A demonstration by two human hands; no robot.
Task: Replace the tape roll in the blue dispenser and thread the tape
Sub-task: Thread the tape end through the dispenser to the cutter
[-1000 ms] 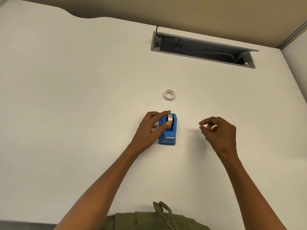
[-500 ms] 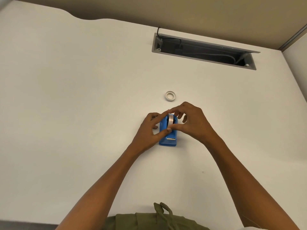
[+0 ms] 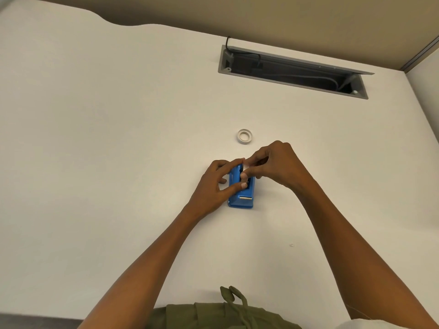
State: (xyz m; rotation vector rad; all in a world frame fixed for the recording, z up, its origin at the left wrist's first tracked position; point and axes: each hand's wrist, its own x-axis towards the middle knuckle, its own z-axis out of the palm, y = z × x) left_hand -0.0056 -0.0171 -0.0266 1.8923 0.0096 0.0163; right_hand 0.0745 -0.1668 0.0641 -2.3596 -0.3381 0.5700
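Left hand (image 3: 211, 186) grips dispenser (image 3: 241, 195) on bench (image 3: 118, 138), fingers curled round side. Right hand (image 3: 278, 166) fingers pinch roll (image 3: 245, 166) in dispenser. Empty core (image 3: 245, 136) at 12 o'clock, apart.

We have one view only, from the head, looking forward and steeply down at the white table (image 3: 118, 138). Our hands meet mid-frame, at arm's reach.

White desk (image 3: 118, 150) with a recessed grey cable tray (image 3: 293, 72) set near its far edge, blue tape dispenser (image 3: 240, 198) stood mid-desk, small white tape ring (image 3: 245, 136) laid flat just beyond it
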